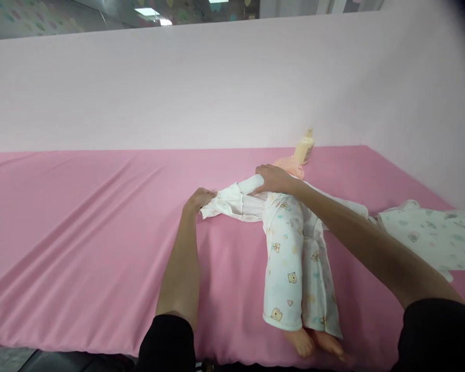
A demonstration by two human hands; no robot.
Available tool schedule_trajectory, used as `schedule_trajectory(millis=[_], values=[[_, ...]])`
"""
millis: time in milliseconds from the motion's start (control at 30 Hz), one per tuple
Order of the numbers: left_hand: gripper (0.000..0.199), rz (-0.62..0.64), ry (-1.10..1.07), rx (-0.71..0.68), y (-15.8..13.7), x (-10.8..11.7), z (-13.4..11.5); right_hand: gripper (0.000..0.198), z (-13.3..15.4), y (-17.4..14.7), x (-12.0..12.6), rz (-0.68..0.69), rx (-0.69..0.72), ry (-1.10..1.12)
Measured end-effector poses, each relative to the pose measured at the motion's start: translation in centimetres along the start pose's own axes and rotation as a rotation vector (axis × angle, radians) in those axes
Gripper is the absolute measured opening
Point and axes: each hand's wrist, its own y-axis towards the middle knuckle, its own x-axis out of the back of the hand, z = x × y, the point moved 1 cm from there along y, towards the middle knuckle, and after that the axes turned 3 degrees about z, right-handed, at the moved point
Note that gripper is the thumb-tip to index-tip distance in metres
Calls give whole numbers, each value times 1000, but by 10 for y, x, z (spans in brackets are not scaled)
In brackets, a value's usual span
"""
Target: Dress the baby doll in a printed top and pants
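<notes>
A baby doll [300, 342] lies on its back with its feet toward me, in white trousers [287, 258] printed with small bears. A white garment is on its upper body, one sleeve [232, 200] stretched out to the left. My left hand [198, 200] is closed on the cuff end of that sleeve. Near the doll's shoulder, my right hand [275, 179] grips the upper part of the same sleeve, its forearm crossing over the doll's torso. The doll's pinkish head [290, 166] shows only partly behind my right hand.
Pink sheeting [81, 232] with folds at the left covers the table. A pale yellow pump bottle [304, 147] stands beyond the doll's head. At the right lies a white printed cloth [430, 232]. A low white wall [158, 93] runs along the back and right.
</notes>
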Motion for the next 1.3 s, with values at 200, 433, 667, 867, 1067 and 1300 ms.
schedule_trajectory(millis=[200,433,667,867,1067,1300], values=[[39,156,-60,-46,-6,-9,-12,47,-3,0,-2,-17,0,27],[56,414,-187,-132,-17,-17,-26,49,-1,0,-2,-13,-9,13],[52,331,-102,-188,-25,-12,-37,36,16,9,-7,29,64,-151],[53,342,-70,-231,-28,-10,-41,32,27,16,-15,7,152,-69],[46,242,-124,-287,-21,-11,-37,31,26,15,-13,-42,120,-49],[36,10,-15,-256,-2,-11,-21,41,26,11,-8,-41,115,-72]])
